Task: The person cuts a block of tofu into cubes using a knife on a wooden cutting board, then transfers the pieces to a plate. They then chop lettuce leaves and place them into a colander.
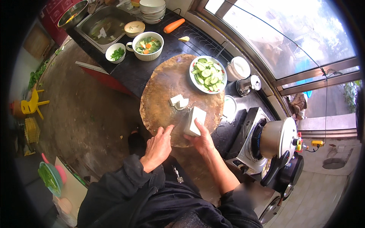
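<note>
My right hand grips a white block, apparently tofu, near the front edge of a round wooden chopping board. The thumb lies on the block's face, the other fingers around its lower end. Just left of it, my left hand is over the board's near edge, its index finger stretched out and the others curled; whether it holds something thin, such as a knife, cannot be made out. Small cut white pieces lie beyond the block. A bowl of sliced cucumber sits at the board's far right.
Beyond the board stand a pot of vegetables in liquid, a bowl of chopped greens, a carrot and a sink. At right, a lidded pot sits over a visible blue flame on a gas stove, its black handle projecting.
</note>
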Tool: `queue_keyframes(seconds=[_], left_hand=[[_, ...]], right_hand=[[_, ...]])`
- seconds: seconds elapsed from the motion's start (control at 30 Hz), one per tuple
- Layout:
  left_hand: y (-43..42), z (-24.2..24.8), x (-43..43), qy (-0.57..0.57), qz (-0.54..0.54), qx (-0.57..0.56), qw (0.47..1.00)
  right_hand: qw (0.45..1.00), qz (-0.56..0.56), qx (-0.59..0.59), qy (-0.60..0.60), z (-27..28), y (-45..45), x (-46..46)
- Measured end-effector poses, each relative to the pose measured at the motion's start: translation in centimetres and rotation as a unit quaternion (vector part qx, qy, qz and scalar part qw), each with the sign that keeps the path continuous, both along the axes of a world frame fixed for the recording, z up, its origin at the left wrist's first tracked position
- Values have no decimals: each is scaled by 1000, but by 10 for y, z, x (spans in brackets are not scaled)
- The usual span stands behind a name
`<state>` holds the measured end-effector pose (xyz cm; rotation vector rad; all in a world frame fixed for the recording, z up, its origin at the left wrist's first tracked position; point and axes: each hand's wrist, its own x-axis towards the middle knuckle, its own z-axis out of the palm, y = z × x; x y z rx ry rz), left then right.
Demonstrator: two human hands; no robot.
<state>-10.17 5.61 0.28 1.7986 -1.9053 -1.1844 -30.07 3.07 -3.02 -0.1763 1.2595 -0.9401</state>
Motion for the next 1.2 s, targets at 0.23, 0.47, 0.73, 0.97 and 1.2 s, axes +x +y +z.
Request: queue_keyframes(seconds=[0.23,0.47,0.73,0.97,1.2], left_hand=[[4,-15,7,43,23,-8,999],[7,-22,10,76,38,-30,996],[3,-5,0,44,43,6,998],[21,-1,-23,68,6,25,997],[32,-4,-35,62,-2,4,998]], right_hand=[[998,31,-47,-20,1,-3,-38],[938,132,-156,280,7,-10,-36],[983,98,-50,145,-2,-3,-8],[913,188,-85,351,28,1,12],[747,328,-39,577,40,6,-2]])
